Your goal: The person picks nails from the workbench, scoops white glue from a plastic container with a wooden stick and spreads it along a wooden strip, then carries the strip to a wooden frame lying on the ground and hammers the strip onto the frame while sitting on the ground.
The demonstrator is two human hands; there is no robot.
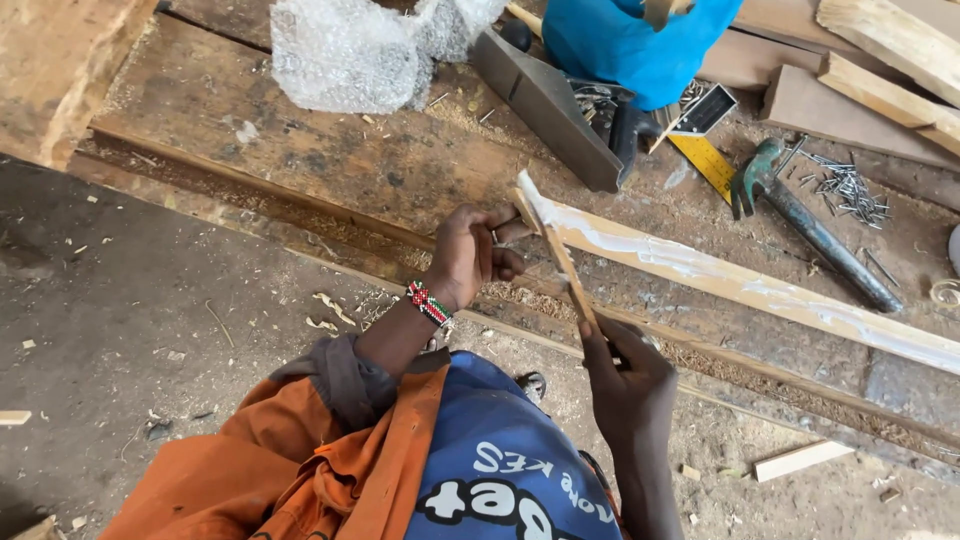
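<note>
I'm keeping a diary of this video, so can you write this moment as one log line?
left hand: steadies plank end | right hand: holds thin stick | stick tip: on plank's glue | plank: white glue smeared along top | hammer: lying nearby

Carpentry workshop; hand plane point(548, 105), hammer point(800, 215), sawdust.

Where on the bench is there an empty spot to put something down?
Bare board lies on the workbench between the bubble wrap and the left hand. It is crowded on the right: plane, hammer, nails and the glue-smeared strip, which the right hand spreads with a stick.
</note>
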